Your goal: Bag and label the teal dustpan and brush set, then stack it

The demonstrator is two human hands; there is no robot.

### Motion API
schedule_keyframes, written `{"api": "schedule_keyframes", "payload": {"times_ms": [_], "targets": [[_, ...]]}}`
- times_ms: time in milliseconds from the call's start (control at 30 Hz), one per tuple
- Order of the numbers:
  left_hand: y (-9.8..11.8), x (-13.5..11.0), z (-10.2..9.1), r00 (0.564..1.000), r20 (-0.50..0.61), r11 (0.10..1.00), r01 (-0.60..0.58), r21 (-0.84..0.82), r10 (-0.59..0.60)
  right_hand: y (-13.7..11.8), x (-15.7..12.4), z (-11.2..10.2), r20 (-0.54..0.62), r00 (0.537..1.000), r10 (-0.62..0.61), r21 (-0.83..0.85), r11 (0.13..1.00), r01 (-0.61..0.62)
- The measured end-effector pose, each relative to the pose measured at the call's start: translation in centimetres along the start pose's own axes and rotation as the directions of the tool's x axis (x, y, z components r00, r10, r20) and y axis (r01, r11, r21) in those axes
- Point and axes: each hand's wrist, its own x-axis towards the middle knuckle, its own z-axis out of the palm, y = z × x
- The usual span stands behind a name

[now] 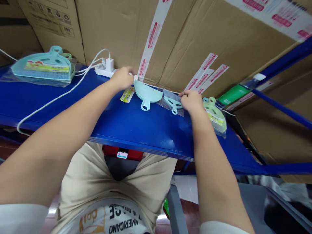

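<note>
On the blue shelf board lies a small light-blue dustpan with a yellow label card beside it. My left hand rests just above and left of the dustpan, fingers curled near the card; what it grips is hidden. To the right sits a small blue brush inside a clear plastic bag. My right hand pinches the bag's right edge.
A stack of bagged blue and green dustpan sets lies far left. A bagged green set lies right of my right hand. A white power strip with charger and cable runs along the back. Cardboard boxes wall the rear.
</note>
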Motion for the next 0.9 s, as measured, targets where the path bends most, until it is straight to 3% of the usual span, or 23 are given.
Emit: {"api": "schedule_keyframes", "payload": {"times_ms": [167,400,700,900], "targets": [[0.0,-0.5,1.1,0.977,0.211,0.970,-0.087,0.228,0.038,-0.2,0.0,0.6,0.025,1.000,-0.010,-0.016,1.000,0.010],[0.6,-0.8,0.4,0.987,0.161,0.974,-0.060,0.219,0.025,-0.5,-0.2,0.6,0.063,0.998,-0.020,-0.069,0.997,0.024],[-0.2,-0.2,0.5,0.996,-0.062,0.998,-0.062,0.029,0.064,-0.9,-0.5,0.1,0.006,1.000,-0.012,0.043,0.999,0.011],[-0.1,-0.3,1.2,0.951,-0.268,0.986,-0.165,-0.025,0.152,-1.4,-0.2,0.5,-0.028,0.989,0.143,0.367,0.922,-0.123]]}}
